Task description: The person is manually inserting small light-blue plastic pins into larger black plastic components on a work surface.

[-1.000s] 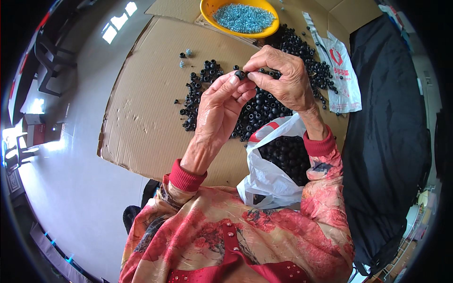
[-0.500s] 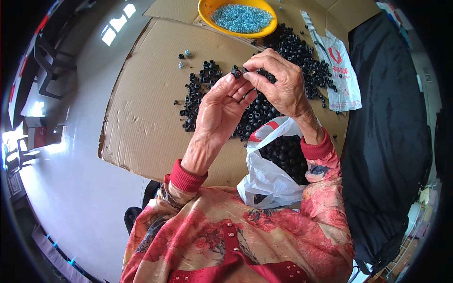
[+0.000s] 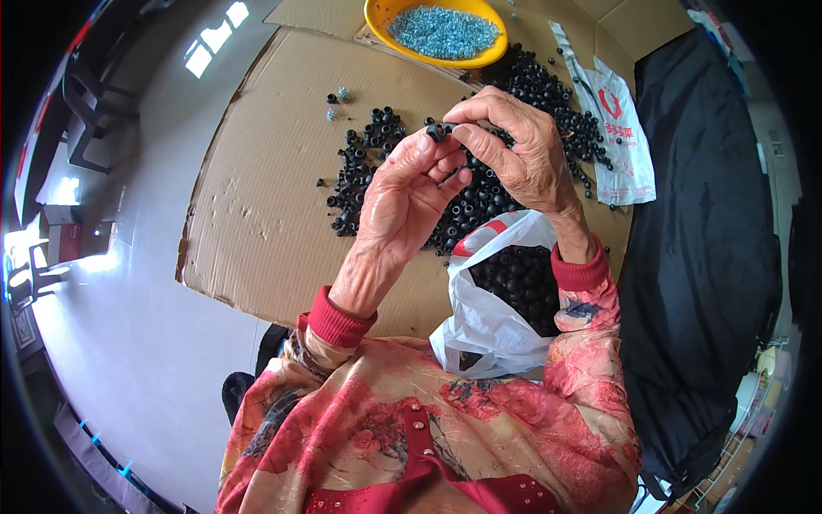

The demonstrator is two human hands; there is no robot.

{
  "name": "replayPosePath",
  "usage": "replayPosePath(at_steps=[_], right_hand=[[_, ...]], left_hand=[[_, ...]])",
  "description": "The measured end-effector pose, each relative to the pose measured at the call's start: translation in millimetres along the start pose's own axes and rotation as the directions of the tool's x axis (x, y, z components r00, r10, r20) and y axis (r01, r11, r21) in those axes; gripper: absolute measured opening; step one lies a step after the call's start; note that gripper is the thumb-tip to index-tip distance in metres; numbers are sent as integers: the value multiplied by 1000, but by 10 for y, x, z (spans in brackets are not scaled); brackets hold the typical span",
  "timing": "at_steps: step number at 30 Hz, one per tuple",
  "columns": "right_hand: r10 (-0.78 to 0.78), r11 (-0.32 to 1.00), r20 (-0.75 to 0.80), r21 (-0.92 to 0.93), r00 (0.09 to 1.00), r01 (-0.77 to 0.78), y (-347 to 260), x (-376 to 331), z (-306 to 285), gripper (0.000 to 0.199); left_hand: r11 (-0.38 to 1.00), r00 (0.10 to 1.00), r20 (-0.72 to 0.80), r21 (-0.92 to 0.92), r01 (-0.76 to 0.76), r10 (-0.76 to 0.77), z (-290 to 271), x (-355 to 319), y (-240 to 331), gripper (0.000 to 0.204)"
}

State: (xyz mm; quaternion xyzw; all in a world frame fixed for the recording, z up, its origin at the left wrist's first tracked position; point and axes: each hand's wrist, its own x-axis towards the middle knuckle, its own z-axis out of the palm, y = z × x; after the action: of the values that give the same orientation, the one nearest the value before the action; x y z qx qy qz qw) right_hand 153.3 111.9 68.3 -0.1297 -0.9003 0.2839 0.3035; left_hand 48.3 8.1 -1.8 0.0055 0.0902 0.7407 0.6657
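Note:
My left hand [image 3: 396,195] is palm up, its thumb and fingertips closed on a small black round hollow piece [image 3: 435,133]. From the right, my right hand [image 3: 521,156] meets it with thumb and forefinger pinched against the piece's right side. A second small dark part seems to sit at the right fingertips, too hidden to name. Under both hands lies a heap of similar black round pieces [image 3: 467,206], some with open hollow ends. Close to my right forearm, an open white plastic bag [image 3: 484,321] holds many black balls.
Flat cardboard [image 3: 265,188] lies under everything. A yellow bowl [image 3: 374,24] of clear bluish beads stands at the far side. More black pieces [image 3: 548,96] spread at far right, beside a flattened white plastic bag [image 3: 621,158]. Two small bluish bead clusters [image 3: 344,93] lie left; black cloth [image 3: 702,223] hangs right.
The black piece has turned slightly between my fingers, and my right fingertips have shifted a little on it. Both hands stay in nearly the same place. The whole view has shifted slightly.

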Motion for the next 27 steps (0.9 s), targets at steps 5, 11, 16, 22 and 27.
replayPosePath(at_steps=[5, 11, 16, 22, 27], right_hand=[[-19, 997, 23, -75, 1000, 20, -26, 15, 7, 8], [-62, 981, 75, -182, 995, 74, -17, 42, -27, 9], [-10, 991, 95, -134, 995, 23, 12, 52, -42, 12], [-49, 988, 132, -139, 990, 68, 19, 124, -65, 13], [153, 985, 35, 80, 988, -155, 49, 72, 7, 12]], left_hand=[[999, 1000, -22, 34, -11, 11, 2, 0, -5, 17], [997, 998, -41, 70, -45, 48, -22, 15, -28, 16], [994, 998, -37, 91, -52, 56, -22, 27, -39, 16], [993, 999, -23, 107, -46, 49, 15, 26, -12, 15], [995, 999, -21, 94, -42, 44, 35, 48, -25, 15]])
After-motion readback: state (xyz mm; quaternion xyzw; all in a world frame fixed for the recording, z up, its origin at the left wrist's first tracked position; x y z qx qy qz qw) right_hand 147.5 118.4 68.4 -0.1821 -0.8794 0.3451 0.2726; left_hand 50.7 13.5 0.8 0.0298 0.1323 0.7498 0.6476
